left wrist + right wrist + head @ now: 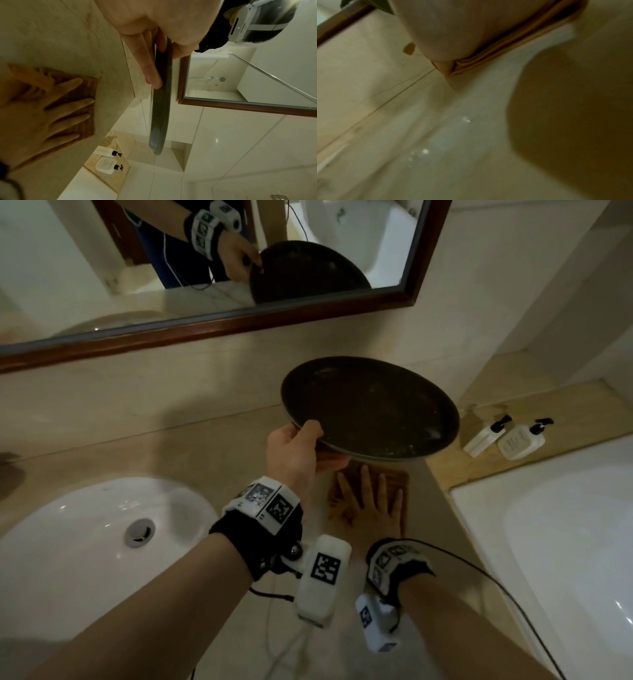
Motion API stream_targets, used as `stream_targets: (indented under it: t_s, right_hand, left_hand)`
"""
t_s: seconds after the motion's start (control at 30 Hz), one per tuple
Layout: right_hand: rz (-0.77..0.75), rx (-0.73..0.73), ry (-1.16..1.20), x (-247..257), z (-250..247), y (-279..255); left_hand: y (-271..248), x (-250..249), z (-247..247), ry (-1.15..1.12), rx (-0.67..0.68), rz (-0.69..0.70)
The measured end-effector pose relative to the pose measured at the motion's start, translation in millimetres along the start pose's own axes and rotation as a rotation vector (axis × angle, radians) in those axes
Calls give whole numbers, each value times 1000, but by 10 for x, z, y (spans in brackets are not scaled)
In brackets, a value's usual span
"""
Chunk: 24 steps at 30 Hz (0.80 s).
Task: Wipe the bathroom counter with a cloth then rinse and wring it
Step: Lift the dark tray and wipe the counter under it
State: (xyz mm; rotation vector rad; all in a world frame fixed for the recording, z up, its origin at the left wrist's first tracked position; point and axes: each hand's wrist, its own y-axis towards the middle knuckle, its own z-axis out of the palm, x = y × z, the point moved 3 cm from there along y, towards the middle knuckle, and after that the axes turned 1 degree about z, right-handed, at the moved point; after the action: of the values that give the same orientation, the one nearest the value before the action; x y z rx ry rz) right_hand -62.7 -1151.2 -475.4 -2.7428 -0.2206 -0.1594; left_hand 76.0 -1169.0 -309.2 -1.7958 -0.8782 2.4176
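Note:
A brown folded cloth (400, 484) lies flat on the beige stone counter (191, 453), right of the sink. My right hand (371, 501) presses on it with straight, spread fingers (68, 101); the cloth (87, 102) shows beyond the fingertips. My left hand (301, 453) grips the near rim of a dark round tray (370, 409), thumb on top and fingers underneath, holding it tilted above the counter and over the cloth. The left wrist view shows the tray (159, 108) edge-on. The right wrist view is blurred, with folds of the cloth (496, 54) under the palm.
A white basin (102, 529) with a metal drain (139, 532) is sunk in the counter at left. Two white pump bottles (507, 436) stand on a ledge at right, beside a white bathtub (561, 535). A wood-framed mirror (239, 323) hangs on the back wall.

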Motion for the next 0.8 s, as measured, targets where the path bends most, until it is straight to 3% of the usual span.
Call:
stream_targets:
  t_s: [0.2,0.3,0.37,0.4,0.5,0.6,0.67,0.8]
  right_hand:
    - [-89,-77,112,843,190,-280]
    - [-116,-23,161,776,172,-351]
    - [-255,-57,44,513,138,-360]
    - [-245,-15,19,328,93,-350]
    - [1,31,3,-167,-24,-218]
    - [139,112,77,-100,-76,-103]
    - [129,117,60,144,-60,-73]
    - [-69,176,7,688,12,-41]
  left_hand:
    - [61,-43,-4,-28,14,-3]
    - [77,-60,-19,-32,20,-16]
    - [103,-58,-53,-37,17,-34]
    - [109,-53,-70,-43,19,-49]
    - [92,-35,-138,-53,30,-76]
    - [100,21,-206,-16,36,-74]
    - [100,57,-207,-27,40,-89]
    - [120,70,-141,-67,17,-98]
